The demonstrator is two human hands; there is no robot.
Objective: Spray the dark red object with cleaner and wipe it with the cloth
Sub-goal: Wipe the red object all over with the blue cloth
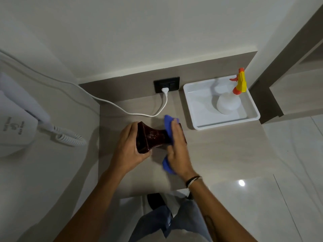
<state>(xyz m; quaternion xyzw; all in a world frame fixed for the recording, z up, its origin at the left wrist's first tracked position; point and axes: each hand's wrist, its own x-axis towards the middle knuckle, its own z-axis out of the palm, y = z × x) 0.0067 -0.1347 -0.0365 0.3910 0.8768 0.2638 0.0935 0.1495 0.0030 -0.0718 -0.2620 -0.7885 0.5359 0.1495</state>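
A glossy dark red, waisted ceramic vase (153, 137) is held on its side just above the pale wood-grain table (218, 154), near the table's middle, as it is wiped with a blue cloth (168, 124). The wide square end at the left is gripped by the left hand (129, 145), its fingers (130, 132) curled closed around the rim. The opposite end is covered by the cloth, pressed flat against it under the right hand (176, 147), whose fingers (175, 130) lie nearly straight over the fabric; a loose corner of cloth hangs out below the palm.

The vase's long axis is laid roughly left to right across the view, tilted slightly, with the flared end pointing left and the other end pointing right towards the white plastic tray (197, 109). A translucent spray bottle with a yellow and orange trigger head (230, 100) is left standing upright in that tray, well apart from both hands.

The chief risk is judged to be a slip: the glazed surface looks wet and shiny, only one hand has a true grip, and a hard push from the cloth side could drive the vase out of the left hand onto the table. The white power cord (139, 114), trailing just behind the vase, could also be snagged.
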